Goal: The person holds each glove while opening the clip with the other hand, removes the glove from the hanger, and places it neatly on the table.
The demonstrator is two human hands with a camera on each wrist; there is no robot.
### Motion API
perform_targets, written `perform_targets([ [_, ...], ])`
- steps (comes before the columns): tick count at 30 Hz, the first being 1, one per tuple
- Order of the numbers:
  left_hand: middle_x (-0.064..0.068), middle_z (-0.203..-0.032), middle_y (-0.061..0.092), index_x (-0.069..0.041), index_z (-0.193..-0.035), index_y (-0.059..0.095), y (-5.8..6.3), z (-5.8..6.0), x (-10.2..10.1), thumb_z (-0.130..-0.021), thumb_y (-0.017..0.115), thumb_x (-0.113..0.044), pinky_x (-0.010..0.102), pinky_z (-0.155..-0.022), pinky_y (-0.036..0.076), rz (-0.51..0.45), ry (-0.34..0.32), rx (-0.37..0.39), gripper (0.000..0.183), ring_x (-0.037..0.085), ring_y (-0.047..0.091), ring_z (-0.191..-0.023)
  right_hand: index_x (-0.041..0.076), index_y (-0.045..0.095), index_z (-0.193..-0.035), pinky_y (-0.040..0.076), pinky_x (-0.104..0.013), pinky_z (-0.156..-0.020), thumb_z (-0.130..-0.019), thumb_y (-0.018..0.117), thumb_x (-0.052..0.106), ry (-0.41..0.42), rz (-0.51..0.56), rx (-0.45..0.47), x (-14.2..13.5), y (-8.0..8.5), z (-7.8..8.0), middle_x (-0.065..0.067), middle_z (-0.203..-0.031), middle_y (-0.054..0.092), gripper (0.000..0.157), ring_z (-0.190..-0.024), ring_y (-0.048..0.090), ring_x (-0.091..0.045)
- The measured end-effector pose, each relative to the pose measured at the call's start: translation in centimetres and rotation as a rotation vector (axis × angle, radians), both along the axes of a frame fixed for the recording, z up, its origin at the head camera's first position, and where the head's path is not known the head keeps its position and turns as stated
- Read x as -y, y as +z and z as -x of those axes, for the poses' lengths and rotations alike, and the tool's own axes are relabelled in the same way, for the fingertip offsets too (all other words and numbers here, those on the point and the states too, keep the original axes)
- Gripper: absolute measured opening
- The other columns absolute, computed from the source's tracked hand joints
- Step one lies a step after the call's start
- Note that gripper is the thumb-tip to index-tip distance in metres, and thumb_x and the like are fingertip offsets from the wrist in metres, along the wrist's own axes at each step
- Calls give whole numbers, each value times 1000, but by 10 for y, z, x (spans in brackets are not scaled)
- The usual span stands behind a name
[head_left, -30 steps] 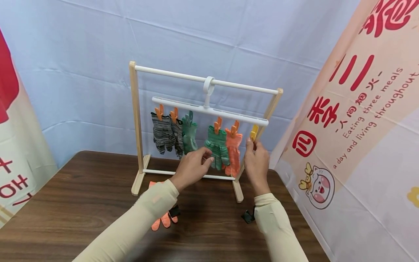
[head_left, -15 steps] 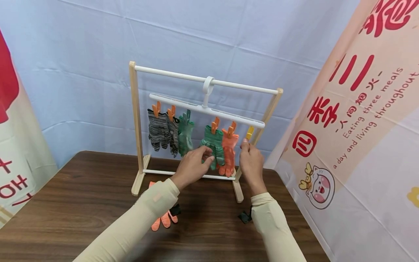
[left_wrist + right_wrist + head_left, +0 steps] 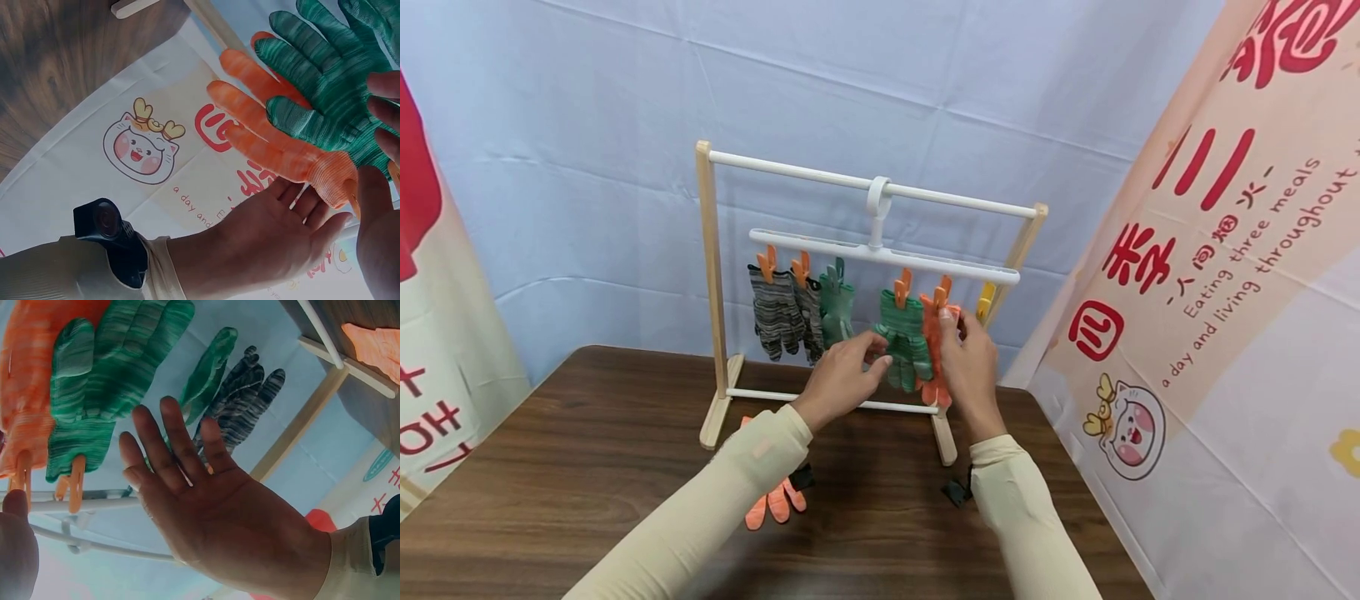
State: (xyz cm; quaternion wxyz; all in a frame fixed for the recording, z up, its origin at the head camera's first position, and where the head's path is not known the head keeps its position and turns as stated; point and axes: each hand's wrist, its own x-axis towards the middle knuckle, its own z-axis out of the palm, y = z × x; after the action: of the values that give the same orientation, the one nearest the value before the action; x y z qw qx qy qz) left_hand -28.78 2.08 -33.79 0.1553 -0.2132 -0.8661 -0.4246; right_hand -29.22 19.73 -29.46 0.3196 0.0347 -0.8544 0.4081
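My right hand (image 3: 967, 371) is at the orange glove (image 3: 929, 337) hanging near the right end of the white hanger (image 3: 850, 248). In the left wrist view its fingers reach behind the cuff, its thumb beside the orange clothespin (image 3: 942, 292); I cannot tell whether they pinch it. My left hand (image 3: 225, 519), fingers loosely spread in the right wrist view, is held before the green glove (image 3: 904, 337) and holds nothing. An orange clothespin (image 3: 902, 288) clips that green glove. A yellow clothespin (image 3: 986, 302) hangs at the hanger's right end, partly behind my right hand.
The hanger hooks over the top bar of a wooden rack (image 3: 713, 275). On its left side hang grey-black striped gloves (image 3: 777, 312) and another green glove (image 3: 837, 308). One more orange glove (image 3: 778, 504) lies on the brown table (image 3: 550, 467), partly under my left forearm.
My right hand has let go of the yellow clothespin and moved left to the orange glove. The hanger swung left, then back right with its gloves. My left hand stays nearly still.
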Motion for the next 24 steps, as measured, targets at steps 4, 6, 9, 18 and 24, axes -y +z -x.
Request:
perform_targets([
  [4,0,-114,59,-15,-120,56,3,1,-1,-93,53,-33,39,-77,47,-5,-20,-6,33,16,58,-99,13,53,-129,46,-39,-84,-91,50,45,31,39,-53,5,3,0,-8,-117,60,50,-103,57,-21],
  [6,0,-115,59,-15,-120,56,5,1,-2,-93,53,-34,39,-78,47,-3,-33,-16,33,16,57,-99,12,52,-130,47,-37,-83,-91,53,43,39,51,-69,8,4,0,-9,-117,60,51,-102,58,-21],
  [9,-1,-115,59,-16,-121,55,9,1,-4,-93,51,-35,38,-79,46,9,-44,-47,33,13,56,-98,12,52,-130,49,-36,-80,-90,54,43,52,62,-77,10,5,0,-9,-116,60,51,-100,58,-20],
  [18,-2,-112,59,-16,-120,56,17,-1,-12,-93,53,-32,37,-79,47,-8,-69,-81,31,14,57,-98,13,56,-124,49,-36,-74,-90,57,39,75,69,-119,11,8,0,-7,-106,63,43,-93,58,-18],
  [24,-3,-113,59,-16,-120,56,20,-3,-17,-93,53,-30,35,-78,47,-24,-104,-145,30,11,56,-96,12,56,-125,50,-37,-72,-90,57,39,68,68,-113,11,9,0,-7,-105,64,44,-92,59,-19],
])
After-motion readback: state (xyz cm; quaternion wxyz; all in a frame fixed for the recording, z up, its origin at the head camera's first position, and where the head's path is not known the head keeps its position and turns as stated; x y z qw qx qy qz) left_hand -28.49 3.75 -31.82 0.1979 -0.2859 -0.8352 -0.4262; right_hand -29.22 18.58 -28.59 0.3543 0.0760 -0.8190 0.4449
